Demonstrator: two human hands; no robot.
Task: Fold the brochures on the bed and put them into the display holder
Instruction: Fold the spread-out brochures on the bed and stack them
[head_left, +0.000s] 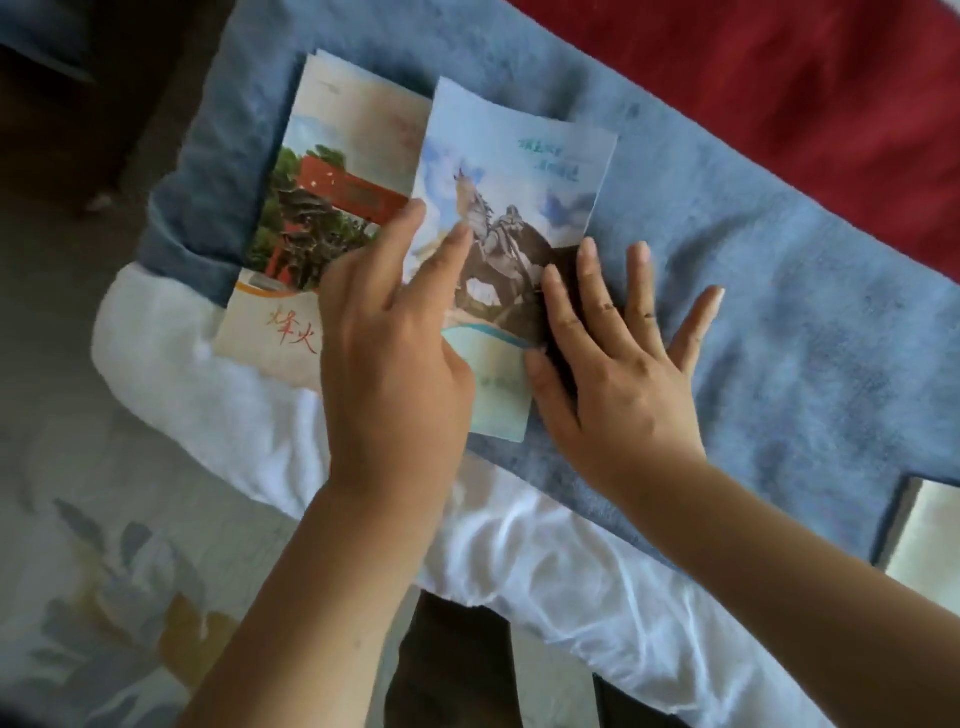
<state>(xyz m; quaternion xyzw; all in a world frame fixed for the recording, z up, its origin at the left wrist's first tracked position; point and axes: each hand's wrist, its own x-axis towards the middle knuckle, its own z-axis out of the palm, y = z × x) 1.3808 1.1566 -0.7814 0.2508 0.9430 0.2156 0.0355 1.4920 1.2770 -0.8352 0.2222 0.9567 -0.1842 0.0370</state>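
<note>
The blue brochure (511, 171) lies lengthwise away from the person — left hand (395, 358) resting straight-fingered on its left edge, right hand (618, 379) spread flat along its right.

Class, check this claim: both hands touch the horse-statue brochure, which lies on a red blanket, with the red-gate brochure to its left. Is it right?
Not quite. The head view shows the horse-statue brochure lying on a blue blanket, not a red one. The rest holds: the left hand and right hand both touch it, and the red-gate brochure lies to its left.
</note>
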